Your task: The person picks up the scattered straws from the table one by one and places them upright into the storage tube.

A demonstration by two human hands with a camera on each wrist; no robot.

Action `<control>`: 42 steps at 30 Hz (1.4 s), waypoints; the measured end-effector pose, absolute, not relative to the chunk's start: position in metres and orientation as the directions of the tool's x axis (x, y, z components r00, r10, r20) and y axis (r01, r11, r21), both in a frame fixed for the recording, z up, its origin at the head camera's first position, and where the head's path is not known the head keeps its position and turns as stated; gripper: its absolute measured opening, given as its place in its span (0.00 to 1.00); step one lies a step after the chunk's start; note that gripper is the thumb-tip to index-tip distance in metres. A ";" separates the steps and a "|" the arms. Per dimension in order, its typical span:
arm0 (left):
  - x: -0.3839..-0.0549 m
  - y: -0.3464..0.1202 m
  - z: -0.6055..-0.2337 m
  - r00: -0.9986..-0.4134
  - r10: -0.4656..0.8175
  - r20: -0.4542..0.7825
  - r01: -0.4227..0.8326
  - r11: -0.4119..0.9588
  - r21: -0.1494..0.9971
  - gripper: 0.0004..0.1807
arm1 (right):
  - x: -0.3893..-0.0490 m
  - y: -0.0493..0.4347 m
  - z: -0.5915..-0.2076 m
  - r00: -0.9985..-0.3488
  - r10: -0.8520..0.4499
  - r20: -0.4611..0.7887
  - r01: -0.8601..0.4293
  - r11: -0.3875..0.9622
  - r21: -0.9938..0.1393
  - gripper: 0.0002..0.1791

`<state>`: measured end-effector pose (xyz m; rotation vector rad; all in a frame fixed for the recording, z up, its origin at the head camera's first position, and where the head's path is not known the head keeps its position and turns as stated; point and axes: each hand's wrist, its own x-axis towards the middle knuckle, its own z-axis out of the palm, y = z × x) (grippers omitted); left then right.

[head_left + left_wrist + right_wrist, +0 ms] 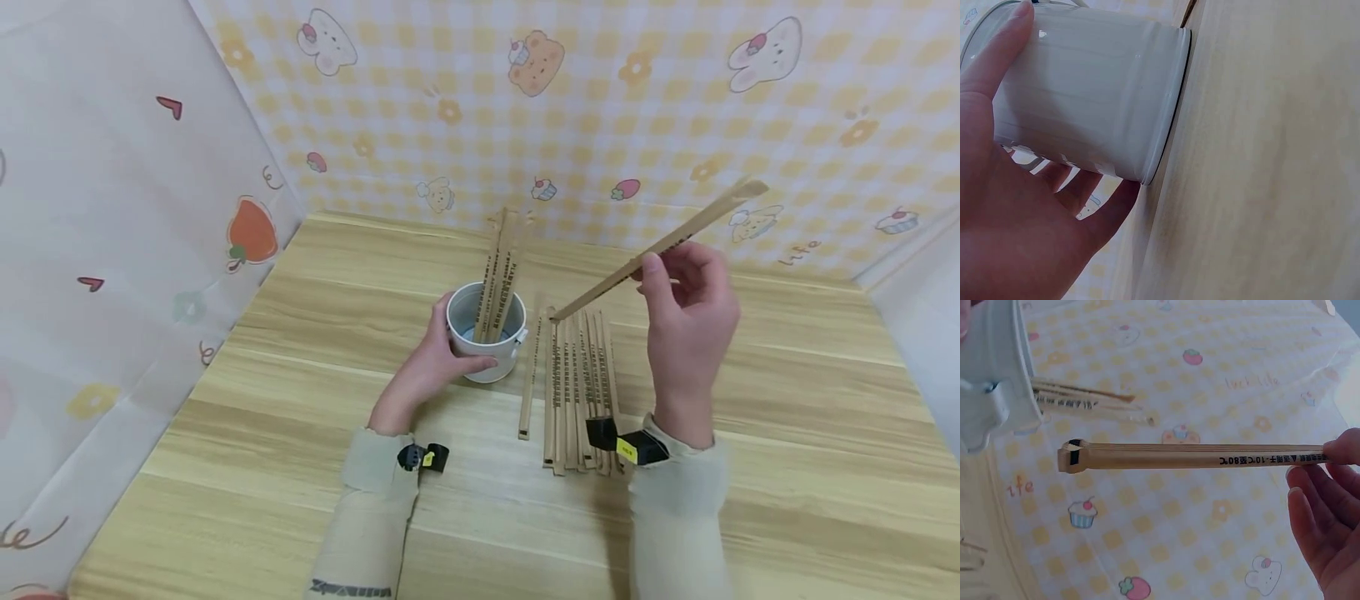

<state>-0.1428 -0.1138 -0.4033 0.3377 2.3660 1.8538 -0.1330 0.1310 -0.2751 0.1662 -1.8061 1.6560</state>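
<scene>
My left hand (427, 367) grips a small white metal bucket (487, 372) that stands on the table. In the left wrist view the thumb lies along the bucket's wall (1085, 94) and the fingers wrap its far side. Several paper-wrapped straws (492, 279) lean upright inside it. To its right, my right hand (686, 321) pinches another wrapped straw (603, 286) between thumb and fingers, tilted, its lower end over the straws on the table. In the right wrist view, printed characters show along this straw (1166, 457), and its folded end points toward the bucket.
Several more wrapped straws (573, 392) lie side by side right of the bucket, with a single one (529, 392) slightly apart. The wood-grain table (285, 417) meets a yellow checked backdrop (585, 142) behind and a white patterned sheet (135, 250) at left.
</scene>
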 end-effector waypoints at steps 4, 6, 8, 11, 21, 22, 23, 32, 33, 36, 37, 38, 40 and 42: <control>-0.138 -0.110 -0.391 -0.961 0.272 0.051 0.106 0.192 0.976 0.57 | -0.132 0.122 -0.270 -0.728 0.362 0.582 -0.591 0.098 -0.801 0.06; -0.137 -0.109 -0.388 -0.957 0.281 0.065 0.120 0.183 0.976 0.57 | -0.133 0.117 -0.268 -0.725 0.367 0.583 -0.612 0.045 -0.789 0.06; -0.136 -0.108 -0.386 -0.956 0.283 0.075 0.131 0.185 0.974 0.56 | -0.133 0.111 -0.266 -0.727 0.365 0.581 -0.622 0.008 -0.783 0.06; -0.136 -0.108 -0.386 -0.957 0.279 0.079 0.135 0.188 0.973 0.56 | -0.133 0.103 -0.265 -0.737 0.361 0.571 -0.619 -0.021 -0.785 0.06; -0.137 -0.109 -0.388 -0.957 0.281 0.077 0.132 0.183 0.974 0.56 | -0.139 0.095 -0.268 -0.771 0.322 0.550 -0.576 0.017 -0.817 0.05; -0.138 -0.110 -0.388 -0.956 0.283 0.080 0.135 0.181 0.974 0.56 | -0.140 0.095 -0.269 -0.781 0.312 0.541 -0.562 0.029 -0.827 0.06; -0.138 -0.110 -0.388 -0.955 0.284 0.082 0.137 0.179 0.974 0.56 | -0.141 0.094 -0.270 -0.791 0.299 0.533 -0.546 0.045 -0.836 0.06; -0.145 -0.113 -0.408 -0.967 0.246 0.065 0.120 0.217 0.969 0.58 | -0.158 0.089 -0.296 -0.880 0.154 0.449 -0.426 0.160 -0.890 0.12; -0.147 -0.113 -0.411 -0.968 0.241 0.063 0.117 0.218 0.969 0.58 | -0.161 0.088 -0.301 -0.890 0.139 0.435 -0.409 0.179 -0.895 0.12; -0.149 -0.114 -0.417 -0.969 0.237 0.071 0.121 0.205 0.971 0.58 | -0.170 0.087 -0.317 -0.914 0.087 0.396 -0.365 0.250 -0.897 0.15; -0.149 -0.115 -0.418 -0.969 0.235 0.072 0.121 0.200 0.972 0.58 | -0.173 0.086 -0.322 -0.920 0.071 0.386 -0.355 0.268 -0.895 0.16; -0.150 -0.115 -0.418 -0.969 0.235 0.076 0.124 0.196 0.973 0.58 | -0.175 0.086 -0.326 -0.926 0.060 0.373 -0.342 0.289 -0.894 0.16; -0.150 -0.115 -0.418 -0.970 0.232 0.077 0.125 0.199 0.972 0.58 | -0.179 0.084 -0.333 -0.937 0.041 0.346 -0.316 0.316 -0.895 0.17; -0.149 -0.116 -0.418 -0.970 0.233 0.073 0.122 0.207 0.971 0.58 | -0.182 0.082 -0.338 -0.944 0.024 0.328 -0.301 0.338 -0.892 0.16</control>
